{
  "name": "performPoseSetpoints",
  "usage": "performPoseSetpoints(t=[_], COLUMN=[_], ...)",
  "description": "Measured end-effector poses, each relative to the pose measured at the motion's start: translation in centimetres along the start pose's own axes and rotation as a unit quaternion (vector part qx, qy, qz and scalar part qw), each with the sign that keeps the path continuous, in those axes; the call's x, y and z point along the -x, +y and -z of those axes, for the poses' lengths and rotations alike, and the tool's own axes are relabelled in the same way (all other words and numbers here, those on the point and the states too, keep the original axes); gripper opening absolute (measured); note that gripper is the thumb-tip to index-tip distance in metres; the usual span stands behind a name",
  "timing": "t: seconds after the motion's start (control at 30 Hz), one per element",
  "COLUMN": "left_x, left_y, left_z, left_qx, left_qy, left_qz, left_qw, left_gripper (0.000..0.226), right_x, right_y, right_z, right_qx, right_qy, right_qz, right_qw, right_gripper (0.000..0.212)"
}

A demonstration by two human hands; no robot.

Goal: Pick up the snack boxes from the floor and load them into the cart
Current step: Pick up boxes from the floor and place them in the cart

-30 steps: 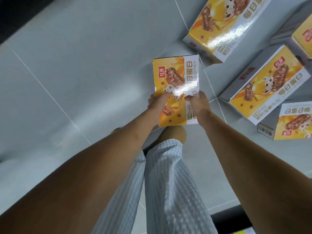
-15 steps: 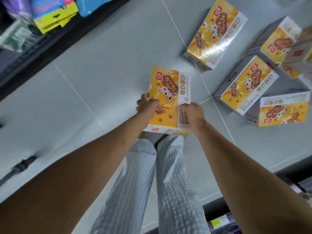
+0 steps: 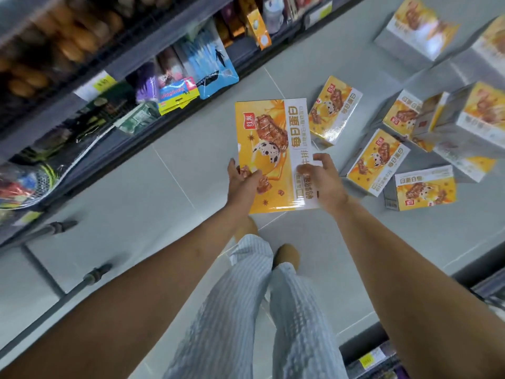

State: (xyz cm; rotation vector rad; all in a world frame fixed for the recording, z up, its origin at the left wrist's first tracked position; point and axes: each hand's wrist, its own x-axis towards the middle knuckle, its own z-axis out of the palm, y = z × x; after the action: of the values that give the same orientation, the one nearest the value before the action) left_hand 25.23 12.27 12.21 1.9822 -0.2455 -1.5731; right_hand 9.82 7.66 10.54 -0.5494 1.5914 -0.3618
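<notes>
Shelving point(image 3: 169, 39) of dark metal along the left edge of the grey tiled floor point(image 3: 191, 165) holds blue, purple and yellow snack bags point(image 3: 216, 69). Near the floor's right edge lie scattered yellow cardboard snack boxes point(image 3: 374, 162). Another yellow box point(image 3: 270, 138), clear of the floor, is gripped at its near end by the left hand point(image 3: 243, 184) and right hand point(image 3: 325, 181).

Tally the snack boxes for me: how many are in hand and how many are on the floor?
held snack box: 1
snack boxes on the floor: at least 8; the far right pile is blurred
total: at least 9
</notes>
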Motion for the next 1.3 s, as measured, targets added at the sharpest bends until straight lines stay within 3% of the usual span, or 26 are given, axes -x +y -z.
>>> performPoseSetpoints(t=[0.13,0.23,0.4,0.63,0.7,0.9,1.17,1.3], left_x=[4.1,7.1,12.5,19.5,21.5,25.9,29.7,31.1], left_y=[0.8,0.5,-2.1,-5.0,-5.4,-5.1,-5.5,-6.4], left_z=[1.7,2.9,6.1,13.0,15.7,25.6,41.4,49.8], left_qx=[-0.003,0.007,0.033,0.087,0.106,0.155,0.229,0.183], left_qy=[-0.003,-0.007,-0.018,0.003,0.012,-0.003,0.012,0.076], left_qz=[-0.061,-0.075,-0.068,-0.072,-0.075,-0.077,-0.092,-0.138], left_qw=[0.998,0.997,0.997,0.994,0.991,0.985,0.969,0.971], left_gripper=[0.038,0.033,0.033,0.04,0.04,0.034,0.043,0.043], right_x=[4.3,7.7,13.4,22.1,25.0,31.7,38.3,41.6], right_y=[-1.2,-0.9,1.0,2.0,2.2,2.5,3.9,4.7], right_z=[-0.3,-0.3,-0.7,-4.4,-6.5,-14.3,-28.3,-36.4], right_qx=[0.014,0.039,0.042,0.032,0.022,0.002,-0.019,-0.012], right_qy=[-0.035,-0.066,-0.074,-0.112,-0.116,-0.139,-0.202,-0.233], right_qz=[0.035,0.064,0.105,0.132,0.143,0.131,0.119,0.137], right_qw=[0.999,0.995,0.991,0.984,0.983,0.982,0.972,0.963], right_gripper=[0.044,0.033,0.06,0.038,0.031,0.04,0.025,0.062])
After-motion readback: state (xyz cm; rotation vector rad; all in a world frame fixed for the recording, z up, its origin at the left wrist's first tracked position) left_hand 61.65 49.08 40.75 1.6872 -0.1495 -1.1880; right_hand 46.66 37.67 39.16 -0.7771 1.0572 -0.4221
